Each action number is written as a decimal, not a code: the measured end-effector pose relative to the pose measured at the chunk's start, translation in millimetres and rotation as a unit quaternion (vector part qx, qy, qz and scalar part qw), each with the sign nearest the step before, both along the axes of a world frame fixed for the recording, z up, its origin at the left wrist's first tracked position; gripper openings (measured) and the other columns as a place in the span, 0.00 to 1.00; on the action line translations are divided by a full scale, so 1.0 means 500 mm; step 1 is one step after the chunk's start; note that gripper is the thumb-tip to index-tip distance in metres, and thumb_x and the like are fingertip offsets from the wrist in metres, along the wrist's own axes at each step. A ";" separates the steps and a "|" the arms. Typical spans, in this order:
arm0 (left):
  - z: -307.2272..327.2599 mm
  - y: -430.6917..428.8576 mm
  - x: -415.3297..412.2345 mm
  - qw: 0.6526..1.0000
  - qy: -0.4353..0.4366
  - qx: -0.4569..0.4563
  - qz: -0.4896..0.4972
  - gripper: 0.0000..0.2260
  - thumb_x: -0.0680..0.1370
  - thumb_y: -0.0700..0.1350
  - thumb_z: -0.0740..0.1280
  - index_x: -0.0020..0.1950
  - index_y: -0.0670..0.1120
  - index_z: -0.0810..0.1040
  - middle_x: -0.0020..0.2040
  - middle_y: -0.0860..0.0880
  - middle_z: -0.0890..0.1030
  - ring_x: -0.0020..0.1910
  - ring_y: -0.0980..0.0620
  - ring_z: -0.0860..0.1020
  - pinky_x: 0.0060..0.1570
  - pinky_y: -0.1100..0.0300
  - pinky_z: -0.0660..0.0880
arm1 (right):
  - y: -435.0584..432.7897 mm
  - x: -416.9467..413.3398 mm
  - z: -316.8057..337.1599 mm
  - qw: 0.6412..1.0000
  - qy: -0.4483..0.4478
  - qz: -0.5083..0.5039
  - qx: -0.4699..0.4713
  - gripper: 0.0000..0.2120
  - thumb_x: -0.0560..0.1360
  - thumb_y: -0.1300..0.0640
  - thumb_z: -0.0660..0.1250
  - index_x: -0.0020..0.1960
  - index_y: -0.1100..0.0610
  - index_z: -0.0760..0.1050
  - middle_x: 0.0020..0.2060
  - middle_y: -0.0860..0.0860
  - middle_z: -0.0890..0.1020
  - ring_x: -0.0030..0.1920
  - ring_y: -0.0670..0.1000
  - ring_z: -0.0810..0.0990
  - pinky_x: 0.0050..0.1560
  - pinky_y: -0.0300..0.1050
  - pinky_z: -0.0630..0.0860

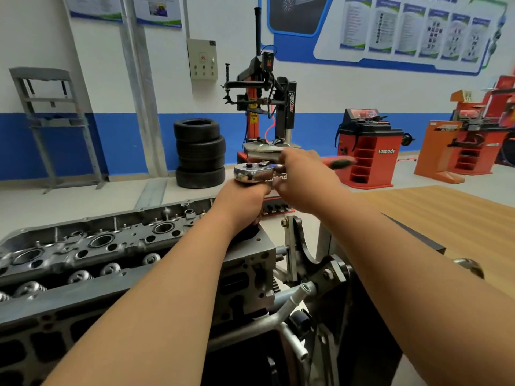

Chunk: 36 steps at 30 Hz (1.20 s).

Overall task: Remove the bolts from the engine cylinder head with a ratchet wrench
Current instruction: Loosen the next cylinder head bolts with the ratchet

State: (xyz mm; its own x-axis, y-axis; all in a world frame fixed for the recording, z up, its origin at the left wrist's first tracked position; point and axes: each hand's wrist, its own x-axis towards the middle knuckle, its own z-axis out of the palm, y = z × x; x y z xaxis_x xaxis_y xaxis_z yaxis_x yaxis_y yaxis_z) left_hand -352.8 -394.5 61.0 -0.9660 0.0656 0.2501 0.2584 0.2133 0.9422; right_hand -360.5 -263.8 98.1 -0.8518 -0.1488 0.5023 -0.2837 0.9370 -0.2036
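The blurred right hand (303, 178) covers the wrench (252, 172) mid-handle, and the handle end is a smear. The left hand (243, 203) hides what is under the wrench head. The cylinder head (83, 247) runs off the left edge.

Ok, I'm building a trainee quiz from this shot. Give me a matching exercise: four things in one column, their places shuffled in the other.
Things:
1 ratchet wrench
2 stack of tyres
3 cylinder head
4 wooden table

Places:
A on the floor by the wall
B far right of the view
C gripped by the left hand and right hand
D lower left of the view

Pairs: 1-C, 2-A, 3-D, 4-B
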 end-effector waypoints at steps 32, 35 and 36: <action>-0.003 0.008 0.003 0.998 0.032 0.027 0.036 0.06 0.74 0.36 0.62 0.38 0.36 0.73 0.20 0.54 0.70 0.25 0.51 0.67 0.33 0.56 0.67 | -0.002 0.027 -0.037 0.995 0.099 0.004 -0.010 0.14 0.75 0.55 0.64 0.60 0.53 0.68 0.56 0.51 0.73 0.58 0.53 0.66 0.50 0.46 0.68; 0.002 0.011 0.010 0.999 0.030 0.001 0.041 0.13 0.75 0.36 0.61 0.31 0.45 0.73 0.22 0.53 0.71 0.27 0.49 0.68 0.36 0.52 0.69 | 0.009 0.135 -0.044 0.990 0.101 -0.033 0.088 0.23 0.76 0.52 0.62 0.68 0.53 0.61 0.60 0.53 0.70 0.59 0.56 0.65 0.49 0.46 0.69; 0.004 0.012 0.012 0.999 0.031 -0.014 0.039 0.14 0.76 0.36 0.61 0.31 0.47 0.71 0.24 0.52 0.71 0.28 0.48 0.68 0.37 0.52 0.69 | 0.003 0.164 -0.047 0.988 0.100 -0.030 0.113 0.27 0.75 0.52 0.62 0.71 0.54 0.57 0.60 0.54 0.68 0.60 0.57 0.65 0.50 0.47 0.69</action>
